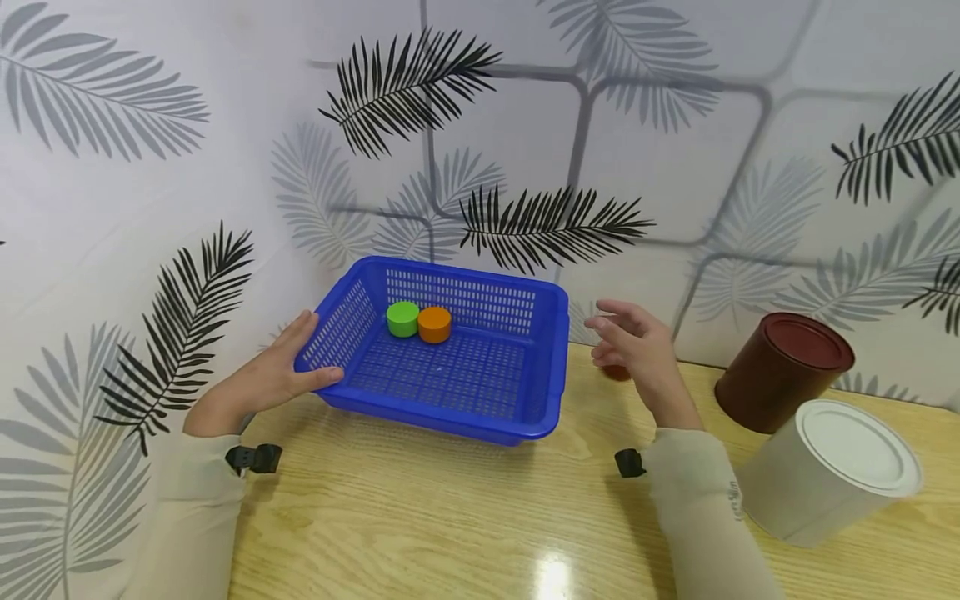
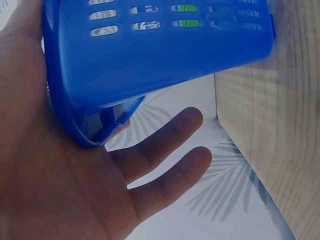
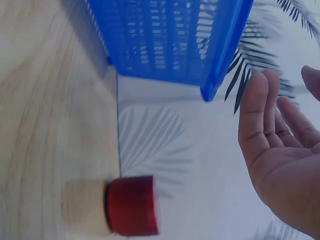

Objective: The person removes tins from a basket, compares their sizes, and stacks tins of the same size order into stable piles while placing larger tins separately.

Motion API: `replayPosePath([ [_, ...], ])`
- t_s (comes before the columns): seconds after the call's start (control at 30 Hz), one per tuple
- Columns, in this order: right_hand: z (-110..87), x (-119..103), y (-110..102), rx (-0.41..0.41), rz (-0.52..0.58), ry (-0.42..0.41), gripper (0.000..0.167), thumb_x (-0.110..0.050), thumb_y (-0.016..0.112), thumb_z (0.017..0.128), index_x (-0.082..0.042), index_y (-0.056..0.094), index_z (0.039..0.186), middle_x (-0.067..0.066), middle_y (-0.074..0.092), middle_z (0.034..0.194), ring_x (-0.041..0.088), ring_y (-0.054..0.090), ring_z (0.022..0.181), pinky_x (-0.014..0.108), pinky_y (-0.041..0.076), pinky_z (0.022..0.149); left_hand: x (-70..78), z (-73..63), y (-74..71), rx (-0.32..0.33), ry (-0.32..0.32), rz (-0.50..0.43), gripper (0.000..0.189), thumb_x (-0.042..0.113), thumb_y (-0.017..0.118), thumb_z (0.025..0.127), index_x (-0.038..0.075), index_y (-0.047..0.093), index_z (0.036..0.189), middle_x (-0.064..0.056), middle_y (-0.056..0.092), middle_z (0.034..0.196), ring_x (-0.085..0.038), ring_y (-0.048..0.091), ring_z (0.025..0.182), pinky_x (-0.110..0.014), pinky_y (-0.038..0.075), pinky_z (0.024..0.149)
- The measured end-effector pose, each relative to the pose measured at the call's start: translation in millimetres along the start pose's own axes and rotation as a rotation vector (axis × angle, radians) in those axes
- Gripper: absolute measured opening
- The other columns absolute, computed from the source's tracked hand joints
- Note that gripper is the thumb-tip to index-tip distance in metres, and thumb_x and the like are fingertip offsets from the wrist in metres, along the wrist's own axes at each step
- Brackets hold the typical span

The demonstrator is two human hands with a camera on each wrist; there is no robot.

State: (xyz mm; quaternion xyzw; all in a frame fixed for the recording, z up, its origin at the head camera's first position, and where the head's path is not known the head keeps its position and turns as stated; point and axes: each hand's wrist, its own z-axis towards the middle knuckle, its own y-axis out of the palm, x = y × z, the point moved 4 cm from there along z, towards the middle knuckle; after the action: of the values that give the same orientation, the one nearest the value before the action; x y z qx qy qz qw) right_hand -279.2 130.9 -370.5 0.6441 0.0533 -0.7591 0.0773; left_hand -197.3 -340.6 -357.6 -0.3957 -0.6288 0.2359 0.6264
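Note:
A blue plastic basket point(image 1: 450, 427) with slotted walls stands on the table. Inside, near its back wall, a green short cylinder point(image 1: 402, 320) and an orange one point(image 1: 435, 326) sit side by side. My left hand point(image 1: 281, 367) holds the basket's left rim, thumb over the rim and fingers outside; two fingers point(image 2: 172, 175) stretch away from the wall in the left wrist view. Beyond the basket's right side, my right hand point(image 1: 636, 346) is raised with loosely bent fingers and holds nothing. A red cylinder point(image 3: 132, 206) rests on the table below it, partly hidden in the head view.
To the right stand a dark brown can point(image 1: 772, 375) with a reddish lid and, nearer, a larger white can point(image 1: 825, 475). A leaf-patterned cloth point(image 1: 675, 167) hangs behind the wooden table point(image 1: 420, 517) and along its left side.

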Motion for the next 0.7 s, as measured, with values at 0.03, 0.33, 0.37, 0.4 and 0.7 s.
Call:
replayPosePath([
  [0.03,-0.6,-3,5,-0.011,-0.002,-0.01,0.043,-0.022,0.069,0.099,-0.002,0.058,0.134,0.015,0.07,0.112,0.019,0.069,0.071,0.032,0.06,0.069,-0.2,-0.1,0.1,-0.001,0.001,-0.004,0.11,0.052,0.067,0.093,0.002,-0.003,0.161,-0.023,-0.01,0.166,-0.047,-0.006,0.15,-0.072,0.008,0.112],
  [0.33,-4.4,-13,41,-0.159,-0.071,-0.06,0.043,-0.023,0.061,0.104,0.001,0.053,0.139,0.023,0.063,0.121,0.025,0.071,0.09,0.043,0.059,0.082,-2.8,-1.3,1.2,0.005,0.001,-0.03,0.11,0.05,0.069,0.093,0.001,-0.002,0.161,-0.024,-0.009,0.165,-0.047,-0.006,0.15,-0.071,0.007,0.113],
  [0.37,-5.2,-14,42,-0.165,-0.1,-0.062,0.043,-0.021,0.06,0.104,0.001,0.053,0.139,0.024,0.062,0.122,0.025,0.071,0.091,0.042,0.059,0.082,-2.4,-1.0,1.7,0.005,0.001,-0.033,0.11,0.05,0.069,0.093,0.001,-0.002,0.161,-0.024,-0.009,0.166,-0.047,-0.006,0.15,-0.07,0.007,0.113],
  [0.4,-5.7,-14,43,-0.172,-0.133,-0.063,0.042,-0.02,0.06,0.104,0.001,0.053,0.14,0.025,0.061,0.123,0.025,0.07,0.093,0.04,0.059,0.082,-2.3,-0.7,2.1,0.005,0.002,-0.033,0.11,0.05,0.069,0.093,0.001,-0.002,0.161,-0.025,-0.009,0.165,-0.047,-0.006,0.15,-0.07,0.007,0.113],
  [0.7,-2.1,-31,52,-0.26,-0.399,-0.077,0.043,-0.021,0.059,0.104,0.0,0.053,0.141,0.027,0.06,0.124,0.035,0.067,0.103,0.037,0.058,0.082,0.1,1.2,-0.2,0.015,0.001,-0.015,0.11,0.051,0.068,0.093,0.002,-0.002,0.161,-0.023,-0.008,0.166,-0.047,-0.005,0.15,-0.07,0.009,0.113],
])
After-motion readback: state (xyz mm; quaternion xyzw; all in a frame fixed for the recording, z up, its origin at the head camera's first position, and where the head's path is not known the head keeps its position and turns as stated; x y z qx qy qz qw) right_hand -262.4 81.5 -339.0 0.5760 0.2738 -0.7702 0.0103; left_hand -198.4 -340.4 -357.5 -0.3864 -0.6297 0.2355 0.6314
